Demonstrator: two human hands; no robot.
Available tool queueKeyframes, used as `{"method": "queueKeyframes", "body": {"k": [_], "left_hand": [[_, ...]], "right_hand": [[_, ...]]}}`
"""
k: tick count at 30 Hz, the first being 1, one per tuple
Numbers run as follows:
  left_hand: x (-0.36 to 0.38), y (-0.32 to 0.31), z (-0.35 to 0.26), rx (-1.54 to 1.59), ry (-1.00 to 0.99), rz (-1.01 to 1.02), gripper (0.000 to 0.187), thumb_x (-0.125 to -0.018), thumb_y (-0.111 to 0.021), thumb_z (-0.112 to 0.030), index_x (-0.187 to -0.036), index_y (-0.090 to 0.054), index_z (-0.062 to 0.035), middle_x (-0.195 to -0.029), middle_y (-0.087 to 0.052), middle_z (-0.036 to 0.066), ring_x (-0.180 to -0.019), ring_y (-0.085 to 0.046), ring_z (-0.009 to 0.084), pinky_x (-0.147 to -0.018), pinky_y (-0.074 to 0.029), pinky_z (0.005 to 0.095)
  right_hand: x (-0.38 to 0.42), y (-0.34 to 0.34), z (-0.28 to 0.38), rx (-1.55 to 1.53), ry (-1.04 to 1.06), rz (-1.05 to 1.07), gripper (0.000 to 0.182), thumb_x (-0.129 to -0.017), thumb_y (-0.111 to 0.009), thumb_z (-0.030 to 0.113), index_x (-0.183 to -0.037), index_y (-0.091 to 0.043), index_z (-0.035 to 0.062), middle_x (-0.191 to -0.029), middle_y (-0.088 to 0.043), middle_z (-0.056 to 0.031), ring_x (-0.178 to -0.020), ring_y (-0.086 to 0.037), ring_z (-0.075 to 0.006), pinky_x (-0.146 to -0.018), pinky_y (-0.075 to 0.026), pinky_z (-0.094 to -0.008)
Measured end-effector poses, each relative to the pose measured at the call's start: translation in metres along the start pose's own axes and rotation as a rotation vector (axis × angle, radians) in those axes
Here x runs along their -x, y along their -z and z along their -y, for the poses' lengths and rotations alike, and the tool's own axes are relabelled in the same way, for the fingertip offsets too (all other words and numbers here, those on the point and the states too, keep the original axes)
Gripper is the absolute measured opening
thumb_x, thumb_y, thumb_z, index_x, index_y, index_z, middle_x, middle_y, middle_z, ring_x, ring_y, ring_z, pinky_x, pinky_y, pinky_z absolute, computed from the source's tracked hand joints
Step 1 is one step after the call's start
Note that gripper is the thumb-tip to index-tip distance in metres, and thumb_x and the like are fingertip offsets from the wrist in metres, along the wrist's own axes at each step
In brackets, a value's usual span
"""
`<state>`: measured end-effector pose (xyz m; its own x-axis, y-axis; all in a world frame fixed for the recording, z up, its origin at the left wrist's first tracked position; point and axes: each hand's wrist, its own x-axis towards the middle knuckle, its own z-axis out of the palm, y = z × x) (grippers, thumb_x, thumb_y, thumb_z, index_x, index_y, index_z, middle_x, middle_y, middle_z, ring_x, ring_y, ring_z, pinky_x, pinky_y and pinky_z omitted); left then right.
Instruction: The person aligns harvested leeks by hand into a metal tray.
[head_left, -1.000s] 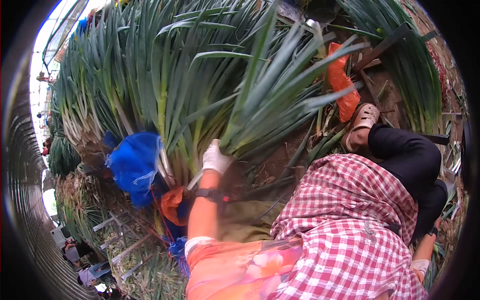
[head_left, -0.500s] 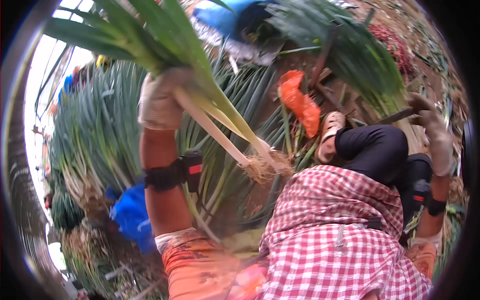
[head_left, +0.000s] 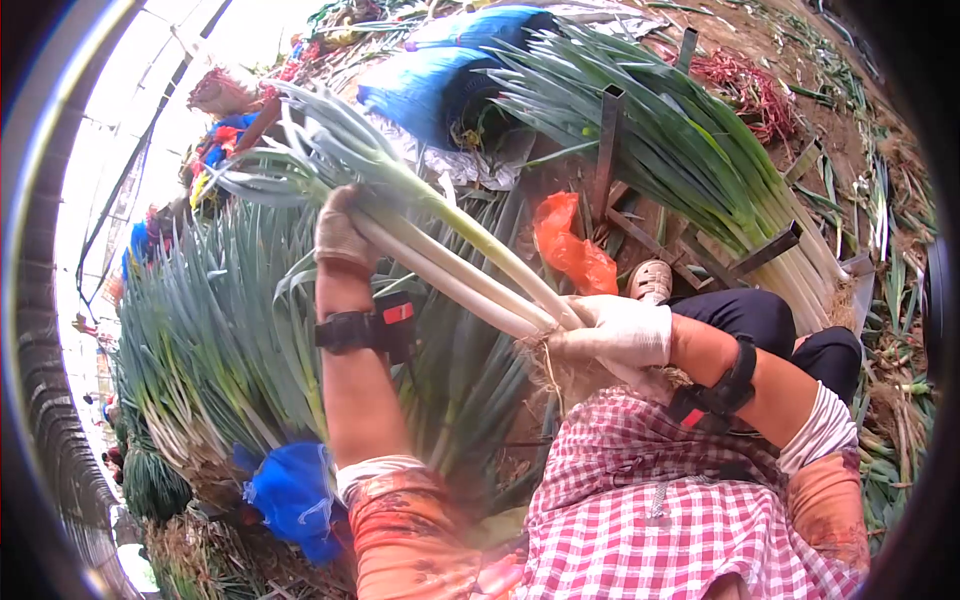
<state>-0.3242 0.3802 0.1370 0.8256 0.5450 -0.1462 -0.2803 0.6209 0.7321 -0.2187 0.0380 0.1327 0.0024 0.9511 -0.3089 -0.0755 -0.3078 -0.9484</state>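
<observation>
Several large green onions [head_left: 450, 272] slant across the view in front of me, leaves up to the left and roots down to the right. My gloved left hand [head_left: 345, 230] is closed around them where the white stalks meet the green leaves. At the root end my gloved right hand [head_left: 615, 332] grips the white stalks, and stringy roots dangle below it. A larger bundle of green onions [head_left: 690, 150] lies in a metal rack [head_left: 608, 140] to the right, beyond my knees.
A dense stand of green onions [head_left: 210, 330] fills the left side, with a blue bag [head_left: 295, 500] by its base. An orange plastic bag [head_left: 575, 245] lies near my shoe [head_left: 650, 280]. Behind are a blue sack [head_left: 430, 95] and red ties [head_left: 745, 90].
My right hand has come from the racked bundle at the right to the root end of the held onions. My left hand has lowered slightly, and the onions lie at a flatter slant.
</observation>
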Motion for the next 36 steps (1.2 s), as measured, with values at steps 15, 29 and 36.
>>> {"method": "queueKeyframes", "body": {"k": [15, 29, 36], "left_hand": [[0.015, 0.012, 0.146, 0.174, 0.414, -0.178, 0.027, -0.084, -0.054, -0.012, -0.103, -0.051, 0.0059, -0.094, -0.060, 0.022, -0.088, -0.061, 0.0327, -0.086, -0.049, 0.0443], [0.038, 0.017, 0.170, 0.296, 0.566, -0.433, 0.034, -0.087, -0.050, -0.014, -0.112, -0.042, 0.0069, -0.116, -0.048, 0.024, -0.108, -0.050, 0.0350, -0.096, -0.040, 0.0477], [0.051, 0.002, 0.197, 0.363, 0.656, -0.180, 0.035, -0.086, -0.055, -0.024, -0.105, -0.052, 0.0050, -0.098, -0.060, 0.019, -0.093, -0.057, 0.0340, -0.088, -0.044, 0.0477]], "right_hand": [[-0.034, 0.014, -0.039, -0.451, -0.377, -0.013, 0.038, -0.083, -0.063, 0.027, -0.108, -0.057, -0.0002, -0.100, -0.061, -0.0111, -0.084, -0.060, -0.0155, -0.077, -0.046, -0.0276], [-0.015, 0.005, -0.039, 0.464, -0.078, -0.148, 0.026, -0.078, -0.055, 0.021, -0.088, -0.055, -0.0037, -0.078, -0.063, -0.0147, -0.072, -0.062, -0.0243, -0.069, -0.048, -0.0334], [-0.016, -0.007, -0.046, 0.774, -0.036, -0.153, 0.027, -0.077, -0.050, 0.019, -0.095, -0.053, -0.0019, -0.085, -0.061, -0.0210, -0.082, -0.060, -0.0353, -0.075, -0.046, -0.0381]]}}
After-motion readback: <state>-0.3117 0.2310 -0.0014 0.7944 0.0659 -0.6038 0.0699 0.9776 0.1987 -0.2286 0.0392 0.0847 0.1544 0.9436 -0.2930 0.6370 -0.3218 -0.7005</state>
